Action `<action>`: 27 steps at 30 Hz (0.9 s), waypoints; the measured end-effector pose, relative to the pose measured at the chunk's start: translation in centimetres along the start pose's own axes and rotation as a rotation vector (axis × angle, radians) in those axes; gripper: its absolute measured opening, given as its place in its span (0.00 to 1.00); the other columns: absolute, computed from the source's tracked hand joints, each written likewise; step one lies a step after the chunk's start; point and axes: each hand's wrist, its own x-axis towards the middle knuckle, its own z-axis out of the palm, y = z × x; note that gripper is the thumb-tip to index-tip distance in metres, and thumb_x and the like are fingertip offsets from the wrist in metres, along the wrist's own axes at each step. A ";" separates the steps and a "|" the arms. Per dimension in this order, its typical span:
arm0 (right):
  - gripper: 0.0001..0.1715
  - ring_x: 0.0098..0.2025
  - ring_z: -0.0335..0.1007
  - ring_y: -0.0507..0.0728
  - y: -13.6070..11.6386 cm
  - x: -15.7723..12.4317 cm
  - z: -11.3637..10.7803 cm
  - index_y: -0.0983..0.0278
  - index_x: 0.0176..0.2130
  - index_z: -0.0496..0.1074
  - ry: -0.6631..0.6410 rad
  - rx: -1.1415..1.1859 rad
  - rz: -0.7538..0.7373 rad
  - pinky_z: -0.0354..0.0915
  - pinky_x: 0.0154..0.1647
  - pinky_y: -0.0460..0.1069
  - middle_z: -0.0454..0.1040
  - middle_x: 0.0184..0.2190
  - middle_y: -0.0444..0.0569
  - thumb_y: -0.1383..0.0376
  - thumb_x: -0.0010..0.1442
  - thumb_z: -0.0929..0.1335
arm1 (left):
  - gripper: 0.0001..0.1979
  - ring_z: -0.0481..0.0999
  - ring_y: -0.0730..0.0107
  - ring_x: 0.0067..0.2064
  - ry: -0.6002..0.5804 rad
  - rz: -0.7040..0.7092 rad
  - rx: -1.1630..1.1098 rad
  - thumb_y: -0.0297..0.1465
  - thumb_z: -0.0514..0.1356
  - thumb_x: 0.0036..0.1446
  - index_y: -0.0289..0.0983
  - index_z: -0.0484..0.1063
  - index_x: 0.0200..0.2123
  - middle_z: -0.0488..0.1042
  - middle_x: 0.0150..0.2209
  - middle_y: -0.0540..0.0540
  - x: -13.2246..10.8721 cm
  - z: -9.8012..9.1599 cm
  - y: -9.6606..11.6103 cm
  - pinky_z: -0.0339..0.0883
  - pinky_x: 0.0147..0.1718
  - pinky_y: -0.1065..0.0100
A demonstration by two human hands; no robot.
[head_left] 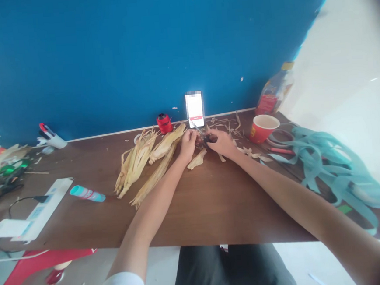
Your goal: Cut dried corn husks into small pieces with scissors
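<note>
A small reddish-brown bundle (199,141) is being gripped by the left hand (187,145), its fingers clamped on it, above a dark wooden table (215,215) near the far edge. Slim steel scissors (196,126) are being held against it by the right hand (221,142), fingers closed on the dark handles. Long pale dried corn husks (135,164) are being kept just left of the hands, below a red thread spool (164,123).

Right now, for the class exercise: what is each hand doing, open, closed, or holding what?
Left hand: closed on a small brown bundle, material unclear.
Right hand: closed on scissors.
</note>
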 end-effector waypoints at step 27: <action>0.20 0.32 0.74 0.57 -1.2 -0.5 0.0 0.58 0.44 0.79 -0.015 -0.240 -0.059 0.67 0.36 0.50 0.79 0.28 0.44 0.62 0.50 0.69 | 0.13 0.65 0.80 0.28 0.157 -0.052 -0.255 0.35 0.68 0.52 0.34 0.67 0.28 0.66 0.25 0.53 0.7 -0.6 0.1 0.59 0.28 0.75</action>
